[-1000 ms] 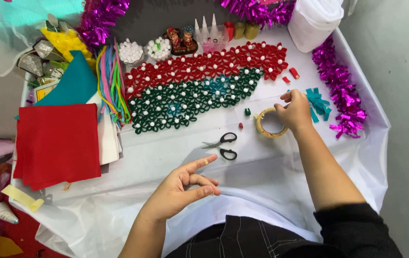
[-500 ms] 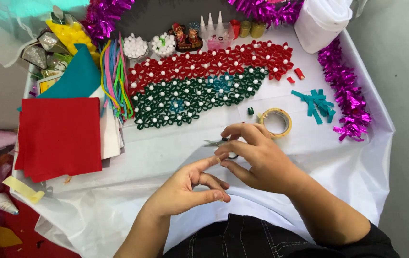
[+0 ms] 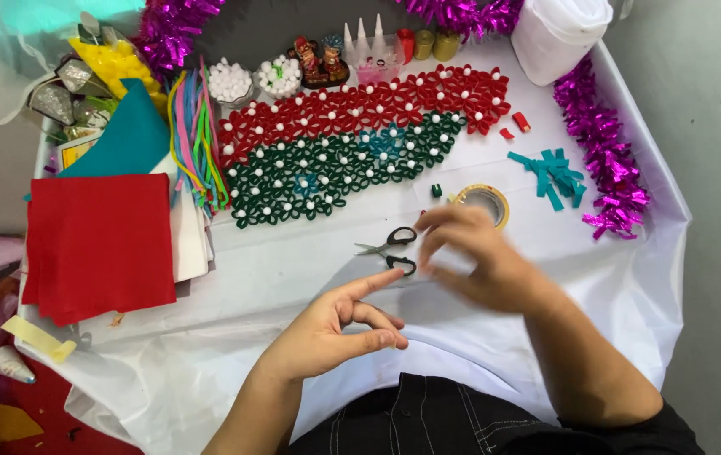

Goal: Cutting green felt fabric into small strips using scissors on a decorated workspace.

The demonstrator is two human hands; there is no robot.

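The small black scissors (image 3: 390,249) lie flat on the white cloth (image 3: 276,278) in the middle of the table, and everything else sits around them. They rest with the handles toward the person, likely so they are easy to grab. Just above the scissors is the big mat of red and green paper flowers (image 3: 352,143) with little white balls on it. It is spread out flat, probably so no part gets bent. To the right of the scissors, very near, lies a roll of tape (image 3: 482,202), and farther right are some teal paper strips (image 3: 552,173) next to a pink tinsel rope (image 3: 605,160). To the left of the scissors is a stack of red felt (image 3: 99,244), and above that a bunch of colourful pipe cleaners (image 3: 196,135). The craft bits are pushed to the edges, it seems to keep room in the middle for working. The left hand (image 3: 335,329) is just below the scissors. Its pointer finger sticks out toward the handles, and the other fingers are curled in. It holds nothing that I can see. The right hand (image 3: 478,257) is just to the right of the scissors, right beside the handles. It looks blurry, with loosely bent fingers. I cannot tell if it pinches something small.
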